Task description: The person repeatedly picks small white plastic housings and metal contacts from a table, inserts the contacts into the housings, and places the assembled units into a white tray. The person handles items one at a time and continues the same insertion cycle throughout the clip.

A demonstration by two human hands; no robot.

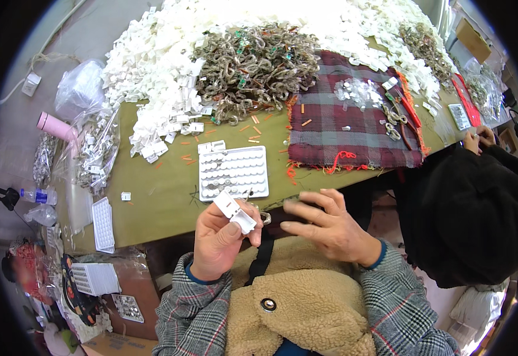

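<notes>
My left hand [218,243] grips a small white plastic case [235,210] between thumb and fingers. The case's hinged lid is folded back, and its hollow side shows. A loop of clear cord [265,218] pokes out beside these fingers. To the right, my right hand [333,228] is apart from the case, its fingers spread and slightly smeared by motion; nothing shows in it. Just beyond my left hand lies a white tray [253,172] with rows of round pockets, some holding small round metallic pieces. Another white case [211,147] rests against the tray's far edge.
White cases [152,59] and tangled clear cords [259,71] are heaped across the table's back. A plaid cloth [354,139] carries small clear pieces and red-handled pliers [410,111]. A pink bottle [56,126] stands left. At right sits a person in black [472,213].
</notes>
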